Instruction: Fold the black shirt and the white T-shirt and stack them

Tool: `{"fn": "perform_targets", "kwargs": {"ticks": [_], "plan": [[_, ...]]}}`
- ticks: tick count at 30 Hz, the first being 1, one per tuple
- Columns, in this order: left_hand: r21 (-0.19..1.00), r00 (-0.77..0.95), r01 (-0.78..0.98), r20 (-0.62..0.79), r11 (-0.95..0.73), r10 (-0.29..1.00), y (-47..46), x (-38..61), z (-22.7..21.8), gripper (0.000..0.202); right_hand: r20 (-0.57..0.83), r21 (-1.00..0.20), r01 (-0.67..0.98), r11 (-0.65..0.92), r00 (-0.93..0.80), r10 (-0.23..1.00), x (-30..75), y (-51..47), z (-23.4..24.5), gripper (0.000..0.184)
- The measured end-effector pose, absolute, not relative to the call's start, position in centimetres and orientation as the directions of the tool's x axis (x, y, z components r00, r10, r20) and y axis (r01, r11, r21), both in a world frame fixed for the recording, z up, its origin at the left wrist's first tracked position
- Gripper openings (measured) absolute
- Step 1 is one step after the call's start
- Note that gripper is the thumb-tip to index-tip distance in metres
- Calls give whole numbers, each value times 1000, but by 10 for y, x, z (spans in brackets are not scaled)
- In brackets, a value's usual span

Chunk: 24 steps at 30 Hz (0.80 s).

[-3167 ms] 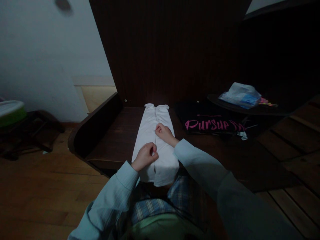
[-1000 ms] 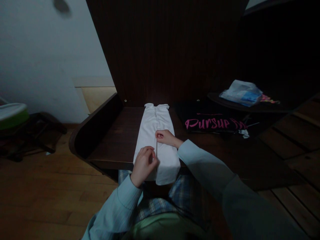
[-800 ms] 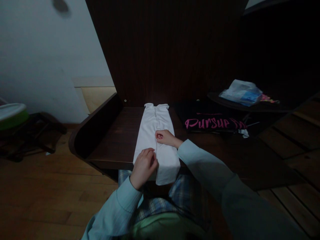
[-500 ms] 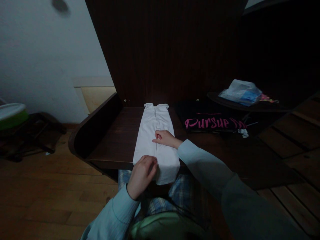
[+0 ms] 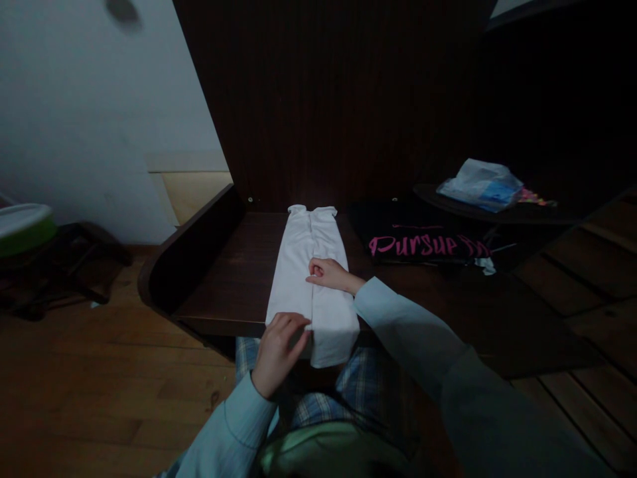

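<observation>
A white garment (image 5: 331, 318) lies folded into a long narrow strip, its two sides meeting along a line down the middle. Its near end hangs over the front edge of the dark wooden bench (image 5: 219, 292). My left hand (image 5: 281, 348) is at the near left corner of the cloth, thumb and fingers apart, with nothing visible between them. Across the middle of the garment rests my right hand (image 5: 329, 273), its fingers curled in and its thumb lying along the cloth near the centre line. I see nothing in its curled fingers.
Right of the garment lies a folded black cloth item (image 5: 423, 232) with pink lettering. A plastic packet (image 5: 480, 186) sits on a dark raised shelf at the right. The bench has a curved side panel (image 5: 164, 265) on the left. A green and white tub (image 5: 27, 229) stands farther left.
The fingers of my left hand have spread apart from the thumb at the garment's near edge. My right hand and the garment have hardly moved.
</observation>
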<state>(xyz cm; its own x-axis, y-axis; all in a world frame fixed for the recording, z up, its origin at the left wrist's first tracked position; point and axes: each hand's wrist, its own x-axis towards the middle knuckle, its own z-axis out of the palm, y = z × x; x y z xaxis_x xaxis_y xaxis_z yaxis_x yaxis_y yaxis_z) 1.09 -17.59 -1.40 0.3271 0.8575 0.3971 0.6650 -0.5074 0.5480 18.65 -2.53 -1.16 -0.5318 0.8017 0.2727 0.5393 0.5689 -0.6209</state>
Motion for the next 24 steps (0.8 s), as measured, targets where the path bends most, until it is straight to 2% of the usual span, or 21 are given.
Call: {"fn": "perform_targets", "kwargs": {"ticks": [6, 9, 12, 18, 24], "plan": [[402, 253, 822, 377, -403, 891, -179, 28, -16, 5, 278, -624, 539, 566, -524, 805, 187, -25, -12, 15], [306, 203, 892, 385, -332, 900, -181, 35, -19, 9, 277, -631, 533, 563, -522, 806, 187, -25, -12, 15], [269, 171, 916, 410, -298, 896, -182, 39, -21, 12, 276, -631, 540, 556, -513, 812, 186, -25, -12, 15], [330, 192, 877, 424, -348, 885, -183, 36, -18, 10, 265, -640, 535, 552, -520, 812, 186, -26, -11, 14], [472, 172, 800, 412, -371, 895, -185, 33, -6, 9, 261, -667, 514, 540, -518, 815, 186, -25, -13, 14]]}}
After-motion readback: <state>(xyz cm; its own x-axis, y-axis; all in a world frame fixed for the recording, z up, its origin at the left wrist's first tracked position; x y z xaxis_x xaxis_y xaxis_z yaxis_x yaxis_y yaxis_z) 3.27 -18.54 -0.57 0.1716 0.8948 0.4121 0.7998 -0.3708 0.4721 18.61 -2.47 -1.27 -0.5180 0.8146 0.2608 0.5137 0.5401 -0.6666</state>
